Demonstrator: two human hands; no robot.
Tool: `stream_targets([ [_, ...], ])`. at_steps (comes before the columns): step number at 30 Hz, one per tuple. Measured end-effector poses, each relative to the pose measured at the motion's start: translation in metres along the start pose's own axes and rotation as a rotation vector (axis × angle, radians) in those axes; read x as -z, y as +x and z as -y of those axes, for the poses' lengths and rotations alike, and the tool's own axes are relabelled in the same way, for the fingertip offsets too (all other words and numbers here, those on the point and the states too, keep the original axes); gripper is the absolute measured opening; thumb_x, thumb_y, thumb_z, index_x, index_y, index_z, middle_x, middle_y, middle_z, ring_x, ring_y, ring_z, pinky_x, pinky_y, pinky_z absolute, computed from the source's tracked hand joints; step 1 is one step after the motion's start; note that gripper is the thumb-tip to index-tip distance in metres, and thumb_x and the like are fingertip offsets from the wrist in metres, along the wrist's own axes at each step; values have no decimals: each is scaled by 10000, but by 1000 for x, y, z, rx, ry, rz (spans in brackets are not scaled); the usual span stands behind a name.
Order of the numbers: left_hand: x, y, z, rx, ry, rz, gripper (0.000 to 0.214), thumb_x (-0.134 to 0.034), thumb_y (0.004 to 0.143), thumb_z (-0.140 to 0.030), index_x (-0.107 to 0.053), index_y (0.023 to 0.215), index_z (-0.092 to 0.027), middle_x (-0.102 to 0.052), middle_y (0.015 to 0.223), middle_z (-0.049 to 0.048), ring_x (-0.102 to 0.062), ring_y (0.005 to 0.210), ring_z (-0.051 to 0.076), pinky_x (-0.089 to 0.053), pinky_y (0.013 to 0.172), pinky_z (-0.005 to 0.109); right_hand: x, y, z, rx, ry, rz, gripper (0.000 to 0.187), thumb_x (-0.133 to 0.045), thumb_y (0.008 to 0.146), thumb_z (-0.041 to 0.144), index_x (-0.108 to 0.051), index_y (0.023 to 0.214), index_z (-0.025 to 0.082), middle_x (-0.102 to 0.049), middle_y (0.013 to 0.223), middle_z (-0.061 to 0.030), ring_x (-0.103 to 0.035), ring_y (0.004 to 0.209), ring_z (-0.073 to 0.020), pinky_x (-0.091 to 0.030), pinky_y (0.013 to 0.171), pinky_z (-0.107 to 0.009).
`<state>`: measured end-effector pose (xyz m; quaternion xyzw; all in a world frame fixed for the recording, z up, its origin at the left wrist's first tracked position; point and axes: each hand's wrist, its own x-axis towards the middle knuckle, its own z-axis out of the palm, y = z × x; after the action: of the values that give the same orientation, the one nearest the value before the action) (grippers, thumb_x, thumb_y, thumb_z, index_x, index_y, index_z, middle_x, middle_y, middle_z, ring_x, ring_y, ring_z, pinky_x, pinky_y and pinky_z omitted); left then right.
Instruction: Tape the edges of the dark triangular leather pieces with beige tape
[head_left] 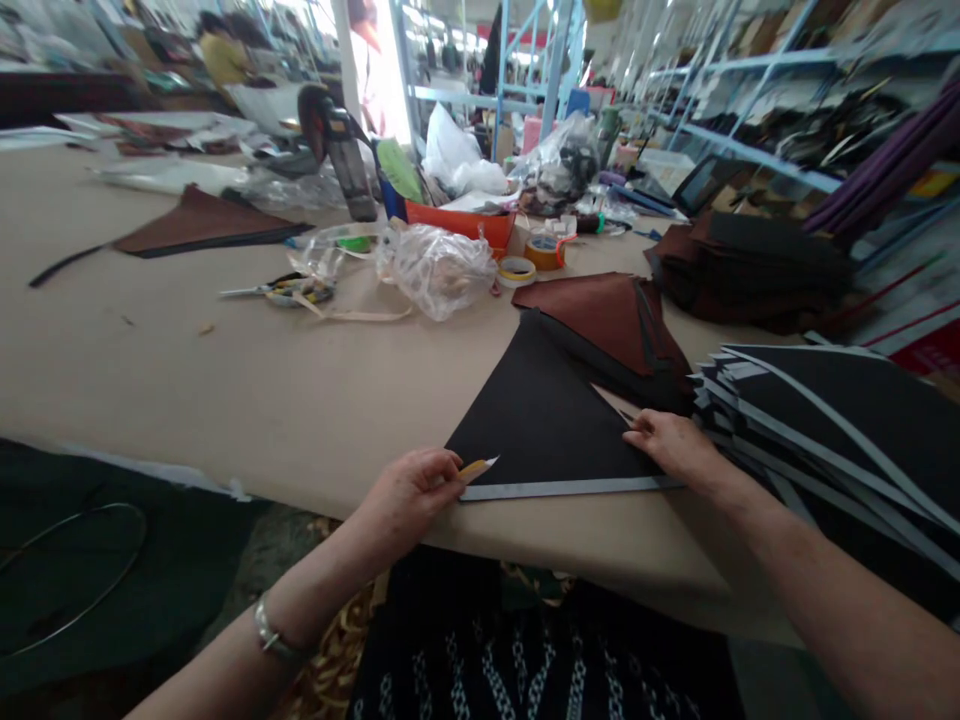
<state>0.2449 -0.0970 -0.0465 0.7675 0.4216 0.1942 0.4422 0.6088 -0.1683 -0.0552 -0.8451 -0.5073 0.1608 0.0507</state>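
Note:
A black triangular sheet (540, 410) lies near the front edge of the tan table (225, 380). A grey strip (570, 488) runs along its near edge. My left hand (409, 490) is closed in a pinch on a small yellowish strip end (478, 466) at the sheet's left corner. My right hand (671, 445) rests with fingers curled on the sheet's right part, pressing it down beside the grey strip. A stack of black sheets with grey edging (832, 420) lies right next to my right hand.
Brown triangular sheets (607, 315) lie behind the black one, and another brown piece (202, 222) at the far left. Scissors (262, 290), a crumpled plastic bag (439, 268), tape rolls (517, 270) and an orange tray (465, 222) clutter the middle. Shelving stands at the right; a person sits far back.

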Motion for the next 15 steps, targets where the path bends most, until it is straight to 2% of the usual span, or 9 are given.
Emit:
stream_targets([
  [3,-3,5,1,-29,198,21,243,-516,797,-359,-591,660,-172,-559,681,9,-451,632,124,-355,585,245,6,-27,4,35,-5,152,167,-595,755,304,-628,670,164,-585,619,-20,-522,602,-139,-302,534,-239],
  [7,2,10,-4,-47,321,67,310,-482,821,-388,-548,610,-170,-500,613,-2,-423,599,124,-317,565,249,-1,-100,9,63,34,372,152,-584,695,195,-547,554,152,-472,506,29,-432,502,-93,-254,478,-220],
  [9,3,12,-7,-65,352,106,306,-477,823,-378,-553,613,-169,-502,611,1,-423,600,126,-307,569,252,-17,-140,9,52,121,445,145,-543,715,201,-511,581,157,-464,537,33,-434,525,-92,-264,484,-213],
  [11,3,13,-10,-95,362,144,297,-476,825,-359,-557,614,-167,-507,610,3,-422,602,126,-295,573,253,-38,-171,6,52,227,465,162,-519,730,235,-475,589,169,-490,561,25,-472,557,-109,-296,504,-215],
  [15,-3,13,-15,-113,342,193,297,-486,831,-340,-534,595,-167,-486,585,-6,-404,569,118,-263,558,257,-76,-199,-9,166,357,399,160,-474,798,339,-580,761,224,-661,747,-8,-622,700,-186,-417,613,-250],
])
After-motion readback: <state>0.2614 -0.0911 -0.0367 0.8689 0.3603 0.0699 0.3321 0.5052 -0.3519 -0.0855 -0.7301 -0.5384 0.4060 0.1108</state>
